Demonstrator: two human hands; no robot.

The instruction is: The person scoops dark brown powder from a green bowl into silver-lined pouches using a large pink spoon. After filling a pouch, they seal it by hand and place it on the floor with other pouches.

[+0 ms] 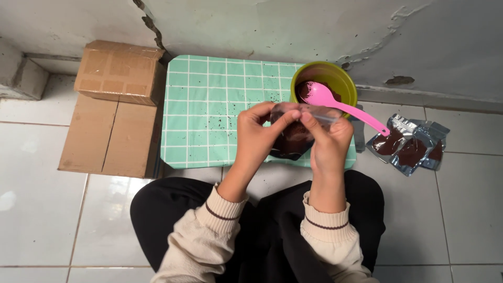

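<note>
You sit on a floor [42, 209] of pale glossy tiles with thin grey joints. Across the top of the frame runs a grey-green wall [293, 26], cracked and peeling toward the upper right. At left a taped cardboard box [118, 71] rests on flattened cardboard [107, 136].

Both hands, the left hand [259, 137] and the right hand [329, 140], pinch the top edge of a small clear pouch [294, 137] of dark powder above a green checked board [209, 107], beside a yellow-green bowl [340, 78] holding a pink spoon [335, 104], with filled pouches [411, 144] on the floor tiles.
</note>
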